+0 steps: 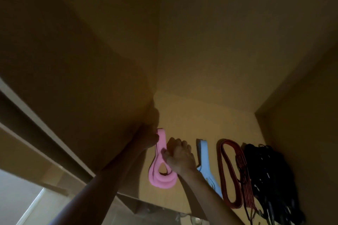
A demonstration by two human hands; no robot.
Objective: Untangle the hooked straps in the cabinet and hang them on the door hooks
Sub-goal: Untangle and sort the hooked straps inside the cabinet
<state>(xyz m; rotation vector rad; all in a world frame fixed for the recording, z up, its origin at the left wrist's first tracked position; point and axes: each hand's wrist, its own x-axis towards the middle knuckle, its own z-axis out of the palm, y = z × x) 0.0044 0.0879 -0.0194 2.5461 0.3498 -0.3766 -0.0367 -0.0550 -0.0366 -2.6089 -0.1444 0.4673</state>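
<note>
Dim yellowish cabinet interior (pixel 201 42); pink strap (pixel 161 162) hangs on the panel, left hand (pixel 149 138) gripping its top, right hand (pixel 180 154) fisted around its middle, blue strap (pixel 204 160), red strap (pixel 232 173), black straps (pixel 270 184) alongside

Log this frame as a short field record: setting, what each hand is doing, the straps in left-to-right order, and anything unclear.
setting: inside a dim wooden cabinet, viewed upward
left hand: at the top of the pink strap
right hand: closed on the pink strap's right side
strap order: pink strap, blue strap, red strap, black straps
black straps: bunched together
unclear: hooks not visible; too dark
</note>
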